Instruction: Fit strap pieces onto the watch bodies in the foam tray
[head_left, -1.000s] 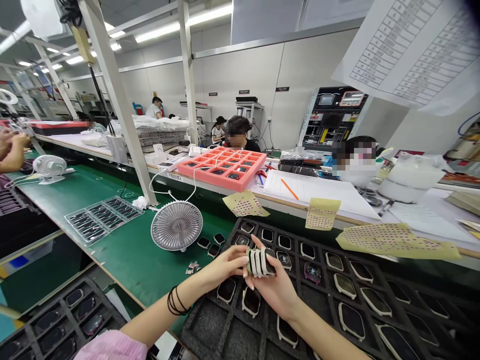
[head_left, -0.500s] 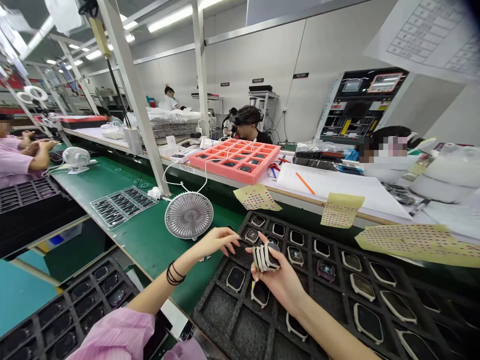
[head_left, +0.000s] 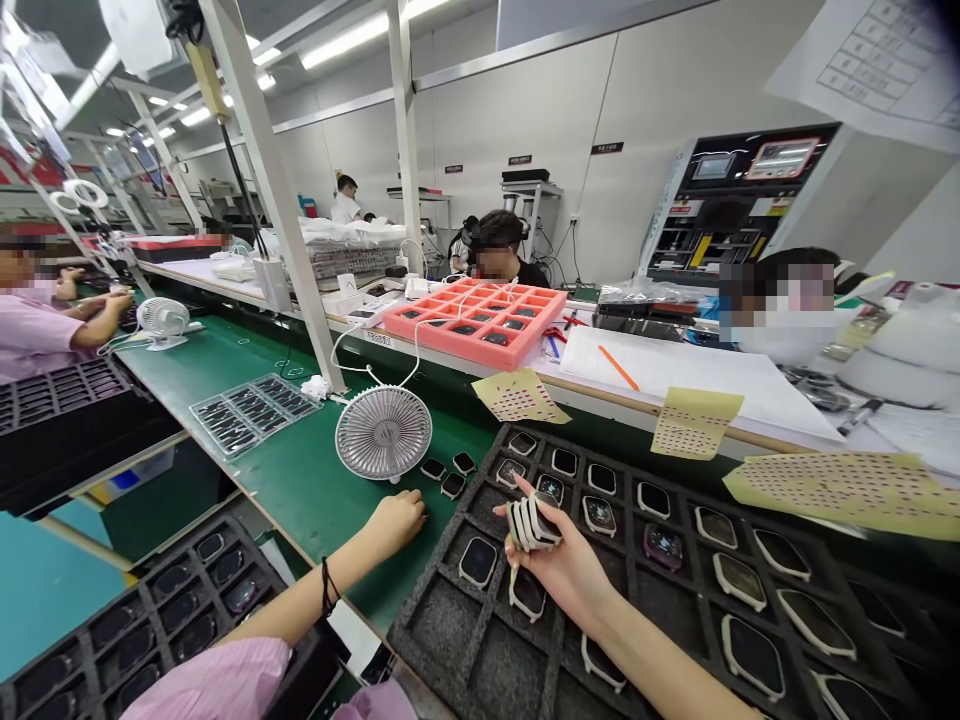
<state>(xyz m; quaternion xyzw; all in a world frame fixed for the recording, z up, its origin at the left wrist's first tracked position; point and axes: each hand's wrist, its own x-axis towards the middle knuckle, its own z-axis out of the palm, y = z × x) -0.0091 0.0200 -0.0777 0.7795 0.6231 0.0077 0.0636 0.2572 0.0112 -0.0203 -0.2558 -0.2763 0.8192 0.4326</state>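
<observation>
Right hand point(head_left: 562, 572) grips stacked watch cases point(head_left: 534, 525) above black foam tray point(head_left: 442, 625)

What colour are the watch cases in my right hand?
The watch cases are off-white and dark-faced, best in head view.

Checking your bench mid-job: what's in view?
green bench mat: one, green, left of the foam tray
foam tray: one, black, in front
watch cases: many, white-rimmed, in the foam tray
loose watch cases: three, black, on the mat
desk fan: one, white, on the mat
pink tray: one, pink, on the far bench
dotted sheets: three, yellow, along the far bench edge
co-workers: several, mixed clothing, around the benches
stacked watch cases: several, white-rimmed, above the foam tray
right hand: one, holding the stack
left hand: one, on the mat
</observation>
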